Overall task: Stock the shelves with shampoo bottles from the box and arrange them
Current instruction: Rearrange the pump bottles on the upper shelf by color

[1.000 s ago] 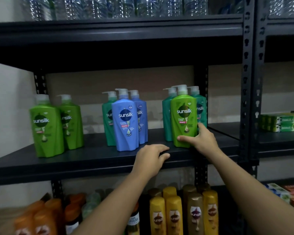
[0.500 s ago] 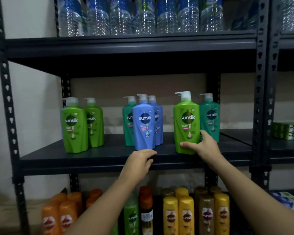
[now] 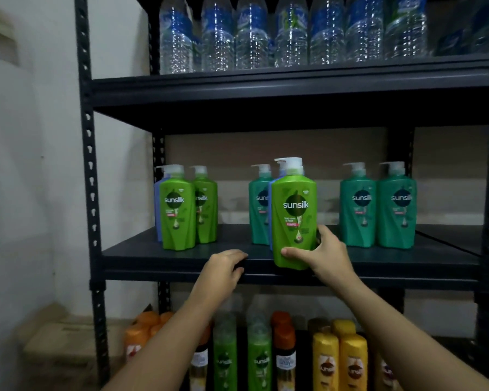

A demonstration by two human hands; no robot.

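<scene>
My right hand point(image 3: 323, 251) grips the base of a light green Sunsilk pump bottle point(image 3: 293, 213), held off the front edge of the dark middle shelf point(image 3: 393, 259) and covering a blue bottle behind it. My left hand point(image 3: 223, 270) rests with curled fingers on the shelf's front lip. Two light green bottles point(image 3: 178, 210) stand at the left with a blue one partly hidden behind. A teal bottle point(image 3: 259, 210) stands behind the held one. Two teal bottles point(image 3: 377, 207) stand at the right.
Water bottles point(image 3: 291, 32) line the top shelf. The lower shelf holds orange, green and yellow bottles point(image 3: 339, 359). Black perforated uprights point(image 3: 86, 165) frame the unit. A cardboard box point(image 3: 65, 342) sits on the floor at the left by the white wall.
My right hand has carried the light green bottle leftward from beside the teal bottles to in front of the blue ones. The view has shifted, and my left hand stays on the shelf edge.
</scene>
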